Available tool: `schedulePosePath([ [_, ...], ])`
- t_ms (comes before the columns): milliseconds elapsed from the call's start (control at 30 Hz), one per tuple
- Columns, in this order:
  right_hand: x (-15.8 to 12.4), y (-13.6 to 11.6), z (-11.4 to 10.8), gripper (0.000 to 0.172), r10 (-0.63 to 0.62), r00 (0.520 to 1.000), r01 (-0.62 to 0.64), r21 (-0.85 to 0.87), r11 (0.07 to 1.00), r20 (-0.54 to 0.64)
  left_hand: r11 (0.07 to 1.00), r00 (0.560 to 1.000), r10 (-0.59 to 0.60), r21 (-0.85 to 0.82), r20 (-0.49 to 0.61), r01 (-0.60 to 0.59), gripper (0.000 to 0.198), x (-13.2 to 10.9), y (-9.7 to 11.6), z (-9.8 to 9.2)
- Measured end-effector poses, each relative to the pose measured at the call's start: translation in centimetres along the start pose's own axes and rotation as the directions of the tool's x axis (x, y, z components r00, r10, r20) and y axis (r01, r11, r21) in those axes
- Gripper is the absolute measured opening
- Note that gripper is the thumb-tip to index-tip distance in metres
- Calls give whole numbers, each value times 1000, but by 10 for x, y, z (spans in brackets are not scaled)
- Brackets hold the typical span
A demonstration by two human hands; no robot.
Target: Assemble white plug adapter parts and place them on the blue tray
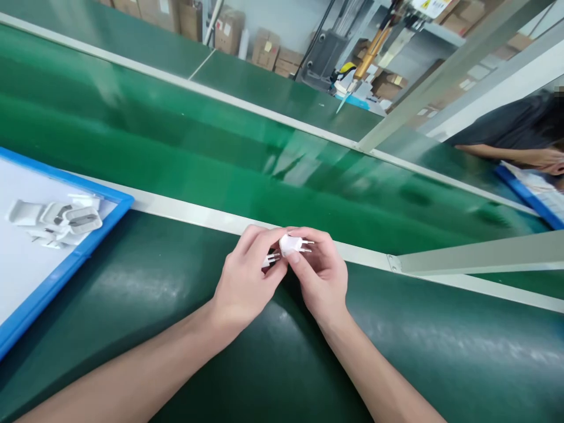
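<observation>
In front of me, over the dark green work surface (211, 376), my two hands are close together. My right hand (324, 273) pinches a white two-pin plug (291, 244) between thumb and fingers, its metal pins pointing right. My left hand (249, 276) is closed round a second white plug (267, 260); only its pins and a little of its body show, the rest hidden by the fingers. The left fingertips also meet the first plug's near end. A blue-rimmed tray (99, 232) at the left holds several white plug parts (57, 217).
Beyond a pale metal rail (198, 220) runs a glossy green conveyor belt (176, 170). A slanting metal post (480, 254) stands on the right. Another person's arm (506, 154) rests near a second blue-rimmed tray (529, 194). Cardboard boxes (267, 48) line the back.
</observation>
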State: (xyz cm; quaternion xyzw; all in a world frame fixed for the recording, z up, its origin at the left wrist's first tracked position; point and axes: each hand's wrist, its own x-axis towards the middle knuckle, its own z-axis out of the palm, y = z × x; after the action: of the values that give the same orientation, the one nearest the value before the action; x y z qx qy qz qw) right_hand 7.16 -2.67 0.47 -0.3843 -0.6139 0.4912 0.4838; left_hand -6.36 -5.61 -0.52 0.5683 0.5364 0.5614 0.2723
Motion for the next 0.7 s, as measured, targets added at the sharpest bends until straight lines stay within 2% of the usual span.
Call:
schedulePosePath([
  [100, 2, 4, -2, 17, 15, 999, -13, 61, 998, -34, 993, 995, -102, -68, -18, 100, 27, 5, -4, 0],
  [200, 9, 8, -3, 17, 101, 991, -88, 142, 986, -90, 959, 979, -202, -202, 0, 198, 11, 10, -9, -1],
  [333, 21, 11, -7, 19, 296, 939, -229, 329, 916, -173, 937, 974, -227, -272, 2, 219, 11, 12, -11, -2],
  [433, 28, 11, -12, 17, 377, 904, -257, 445, 858, -203, 928, 971, -240, -290, 13, 234, 10, 12, -11, -2],
  [600, 30, 11, -14, 20, 359, 902, -209, 483, 850, -241, 929, 969, -246, -279, 31, 245, 9, 12, -11, -1],
  [700, 26, 10, -11, 20, 309, 927, -190, 443, 876, -213, 936, 971, -237, -259, 36, 238, 8, 11, -9, -2],
])
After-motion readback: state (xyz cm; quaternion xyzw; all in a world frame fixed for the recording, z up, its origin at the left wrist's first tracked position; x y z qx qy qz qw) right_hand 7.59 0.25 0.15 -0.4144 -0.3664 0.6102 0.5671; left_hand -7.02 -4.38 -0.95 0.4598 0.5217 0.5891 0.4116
